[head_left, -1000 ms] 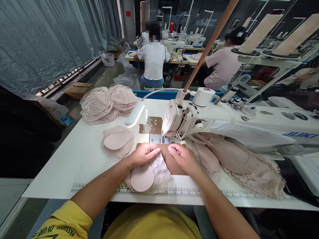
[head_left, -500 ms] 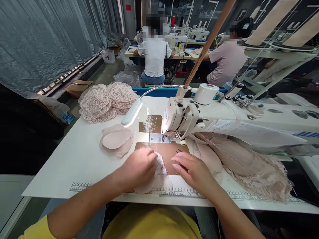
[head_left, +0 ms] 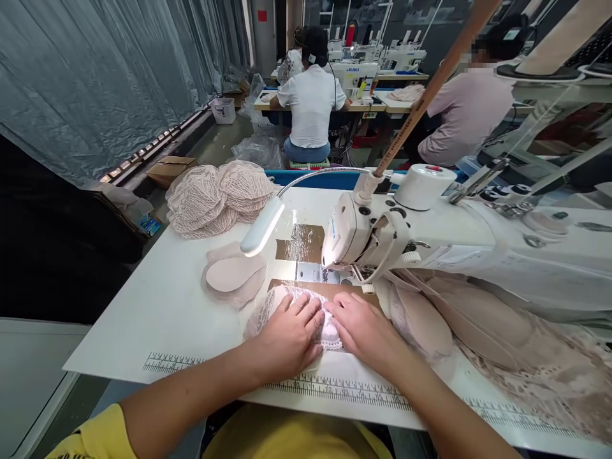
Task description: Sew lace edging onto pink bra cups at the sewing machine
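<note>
A piece of pale pink lace fabric lies spread in front of the sewing machine, its scalloped edge toward me. My left hand rests flat on it with fingers apart. At the lace's right side, my right hand touches it with its fingertips, fingers lying close together. The palm side of that hand is hidden. Just beyond both hands are the machine's presser foot and metal needle plate. Left of the lace, a smooth teardrop-shaped pad lies on sheer fabric.
A lace stack sits at the table's back left. Beige lace-edged pieces spread beneath the machine arm on the right. A lamp hangs over the table, and a printed ruler runs along its front. Two people sit at machines beyond.
The lace, bunched under my closed left hand before, now lies spread out. My left hand has opened flat on it. My right hand has moved onto the lace; dark pointed tips beside it no longer show.
</note>
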A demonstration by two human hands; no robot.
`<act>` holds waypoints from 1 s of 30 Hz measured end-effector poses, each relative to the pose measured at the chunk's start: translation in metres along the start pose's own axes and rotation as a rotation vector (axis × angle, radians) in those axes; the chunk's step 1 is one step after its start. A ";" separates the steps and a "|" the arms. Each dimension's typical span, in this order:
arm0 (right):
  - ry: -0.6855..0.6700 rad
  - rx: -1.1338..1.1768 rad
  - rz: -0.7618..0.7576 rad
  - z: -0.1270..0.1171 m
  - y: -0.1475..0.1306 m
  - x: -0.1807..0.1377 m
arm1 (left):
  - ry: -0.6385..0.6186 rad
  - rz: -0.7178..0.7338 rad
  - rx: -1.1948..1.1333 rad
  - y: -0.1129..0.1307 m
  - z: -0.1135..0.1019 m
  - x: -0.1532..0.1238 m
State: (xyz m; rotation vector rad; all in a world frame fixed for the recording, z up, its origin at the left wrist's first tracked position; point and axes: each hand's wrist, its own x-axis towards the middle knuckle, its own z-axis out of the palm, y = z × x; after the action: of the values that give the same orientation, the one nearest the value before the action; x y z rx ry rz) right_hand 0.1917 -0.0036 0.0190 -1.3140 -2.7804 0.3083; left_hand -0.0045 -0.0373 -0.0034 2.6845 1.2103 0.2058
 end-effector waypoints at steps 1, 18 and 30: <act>0.010 -0.008 0.005 0.002 0.001 0.001 | -0.008 0.005 -0.006 -0.002 -0.001 0.001; 0.228 -0.006 0.018 0.017 0.014 0.002 | -0.106 0.181 -0.058 -0.048 -0.039 0.023; 0.238 0.050 0.055 0.015 0.010 0.009 | -0.077 0.099 -0.079 -0.054 -0.040 0.039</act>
State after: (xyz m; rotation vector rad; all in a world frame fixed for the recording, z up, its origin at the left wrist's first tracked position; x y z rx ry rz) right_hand 0.1917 0.0071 0.0017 -1.3222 -2.5284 0.2071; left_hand -0.0261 0.0310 0.0247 2.6603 1.0265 0.1595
